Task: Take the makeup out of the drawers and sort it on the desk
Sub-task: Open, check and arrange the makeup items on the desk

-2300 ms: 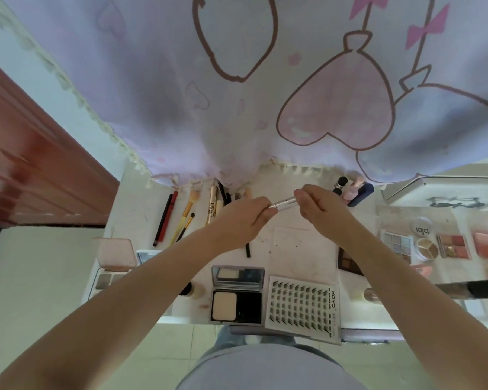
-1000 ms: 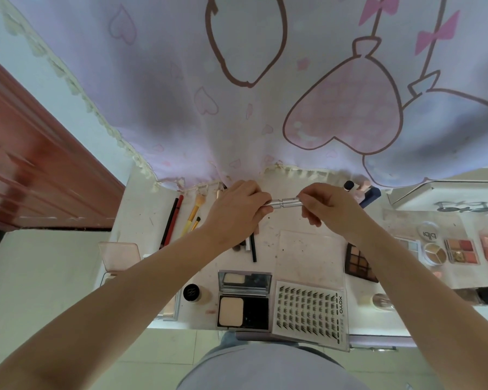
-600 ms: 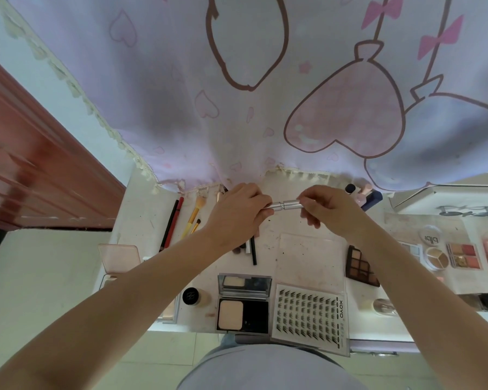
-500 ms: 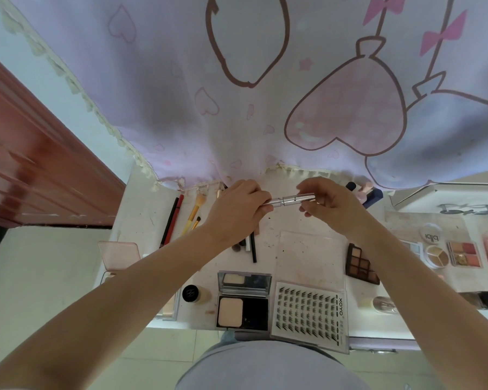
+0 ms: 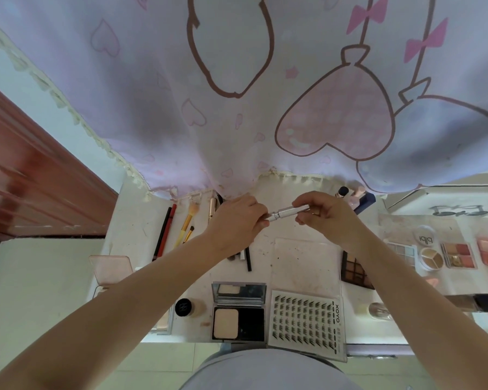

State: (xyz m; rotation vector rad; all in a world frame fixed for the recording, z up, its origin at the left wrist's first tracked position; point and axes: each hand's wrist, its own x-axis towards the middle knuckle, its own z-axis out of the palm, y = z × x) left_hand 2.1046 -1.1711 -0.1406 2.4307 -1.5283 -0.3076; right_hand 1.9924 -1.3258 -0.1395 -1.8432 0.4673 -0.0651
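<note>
Fingers (image 5: 258, 213) of both hands pinch silver tube (image 5: 289, 212).

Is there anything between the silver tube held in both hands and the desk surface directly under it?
Nothing visible. The silver tube is held in the air between the left hand and right hand; the desk patch beneath it looks bare, though the hands hide part of it.

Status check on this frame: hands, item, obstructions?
Both hands pinch one silver tube, held above the desk. Not yet sorted. Nothing in the way.
</note>
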